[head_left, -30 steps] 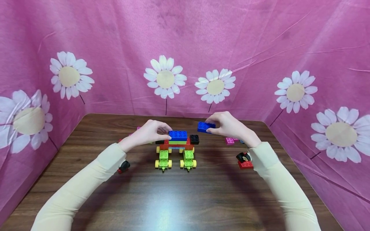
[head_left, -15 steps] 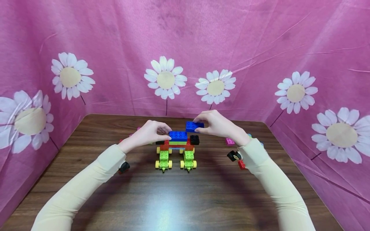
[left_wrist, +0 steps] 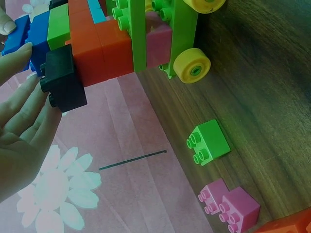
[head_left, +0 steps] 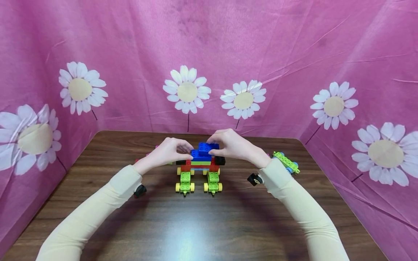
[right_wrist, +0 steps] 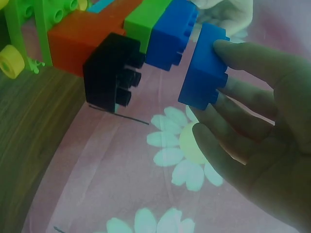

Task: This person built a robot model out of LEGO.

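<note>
In the head view, a toy brick build stands mid-table on green wheeled bases [head_left: 185, 177] with yellow wheels. Red bricks [head_left: 186, 168] rise above them, black bricks [head_left: 220, 161] jut out at either side, and a green layer carries a blue brick [head_left: 201, 158]. My left hand [head_left: 163, 154] pinches that blue brick at its left end, thumb in front. A second blue brick [right_wrist: 201, 68] is pinched in my right hand [head_left: 233, 145], just above the first and shifted to the right. The right wrist view shows a gap between the two blue bricks.
A green wheeled base [head_left: 285, 162] with blue wheels lies at the right of the table. Left of the build are a loose green brick [left_wrist: 211, 141], pink bricks [left_wrist: 241, 210] and part of an orange-red piece [left_wrist: 291, 223]. A pink flowered cloth [head_left: 209, 43] hangs behind.
My right hand has carried its blue brick leftward and slightly down, from right of the build to over the top blue brick. The left hand keeps its hold in the same place.
</note>
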